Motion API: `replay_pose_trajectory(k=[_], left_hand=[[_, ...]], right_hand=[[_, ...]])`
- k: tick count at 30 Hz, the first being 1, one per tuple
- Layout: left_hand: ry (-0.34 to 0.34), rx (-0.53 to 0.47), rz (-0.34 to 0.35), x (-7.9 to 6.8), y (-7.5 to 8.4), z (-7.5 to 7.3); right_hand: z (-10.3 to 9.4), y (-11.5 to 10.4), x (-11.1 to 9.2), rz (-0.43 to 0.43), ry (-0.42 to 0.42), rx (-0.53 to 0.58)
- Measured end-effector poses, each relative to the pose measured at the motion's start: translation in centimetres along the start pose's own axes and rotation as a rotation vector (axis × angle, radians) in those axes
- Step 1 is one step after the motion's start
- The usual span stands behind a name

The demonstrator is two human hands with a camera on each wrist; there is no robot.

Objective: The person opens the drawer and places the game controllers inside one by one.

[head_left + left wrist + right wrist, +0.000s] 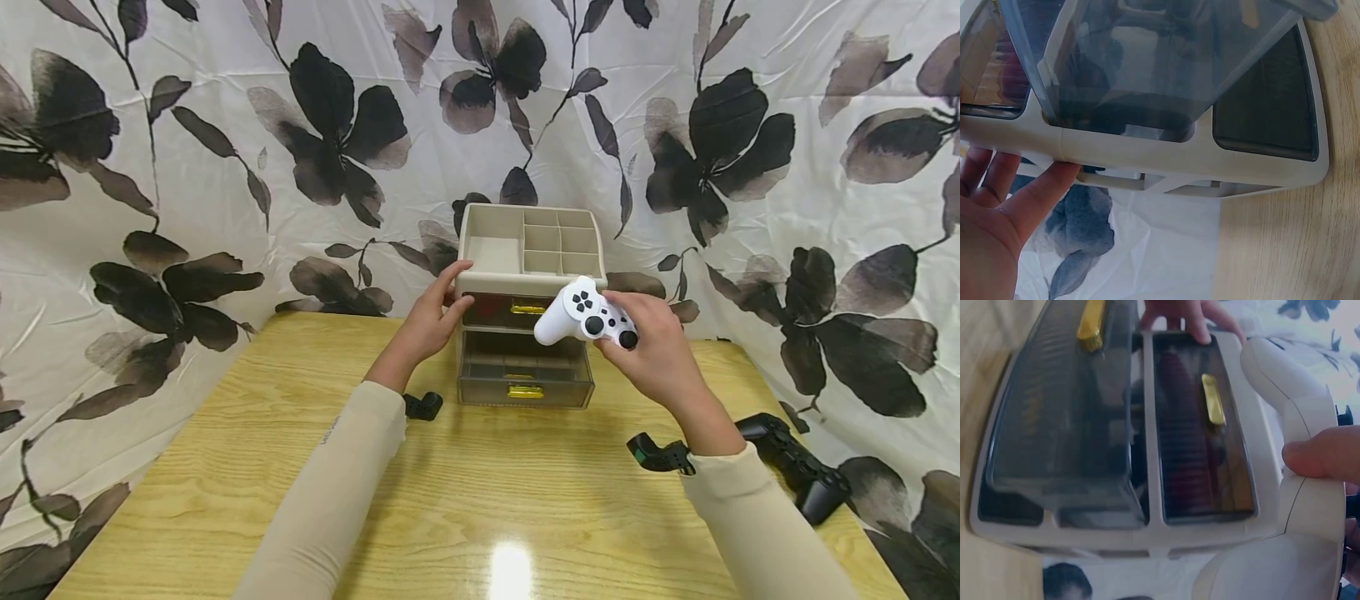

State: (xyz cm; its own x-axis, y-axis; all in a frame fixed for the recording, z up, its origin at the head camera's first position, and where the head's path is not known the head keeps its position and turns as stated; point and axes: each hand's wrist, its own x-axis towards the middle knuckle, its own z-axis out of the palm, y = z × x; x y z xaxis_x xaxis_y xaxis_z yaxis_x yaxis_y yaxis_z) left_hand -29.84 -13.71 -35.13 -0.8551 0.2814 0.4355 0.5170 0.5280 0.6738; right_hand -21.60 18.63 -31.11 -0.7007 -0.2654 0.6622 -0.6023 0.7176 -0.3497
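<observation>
A cream desktop organizer (pixel 525 279) with tinted drawers stands against the cloth. Its middle drawer (pixel 525 371) is pulled out; the upper drawer (pixel 491 308), with something reddish behind its front, is closed. My left hand (pixel 429 327) rests on the organizer's left side, fingertips near its top edge. In the left wrist view the thumb (pixel 1044 194) lies straight against the cream frame. My right hand (pixel 656 346) holds a white game controller (pixel 573 312) by one grip, in front of the organizer's right side. In the right wrist view the thumb (pixel 1322 452) presses the controller's shell.
A black game controller (pixel 795 467) lies at the table's right edge. Small compartments (pixel 558 242) divide the organizer's top tray. Floral cloth (pixel 330 125) hangs behind the wooden table (pixel 480 500). The pulled-out drawer juts toward me.
</observation>
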Motion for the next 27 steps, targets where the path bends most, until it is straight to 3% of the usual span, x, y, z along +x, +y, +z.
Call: replay_pose_trajectory(k=[8, 18, 27], left_hand=[[-0.007, -0.005, -0.01, 0.0, 0.2, 0.0], [-0.003, -0.006, -0.011, -0.1, 0.1, 0.0], [-0.011, -0.003, -0.021, 0.0, 0.1, 0.0]], right_hand=[[1.5, -1.3, 0.7, -0.05, 0.019, 0.012], [3.1, -2.8, 0.9, -0.045, -0.001, -0.004], [4.5, -3.2, 1.1, -0.12, 0.034, -0.052]])
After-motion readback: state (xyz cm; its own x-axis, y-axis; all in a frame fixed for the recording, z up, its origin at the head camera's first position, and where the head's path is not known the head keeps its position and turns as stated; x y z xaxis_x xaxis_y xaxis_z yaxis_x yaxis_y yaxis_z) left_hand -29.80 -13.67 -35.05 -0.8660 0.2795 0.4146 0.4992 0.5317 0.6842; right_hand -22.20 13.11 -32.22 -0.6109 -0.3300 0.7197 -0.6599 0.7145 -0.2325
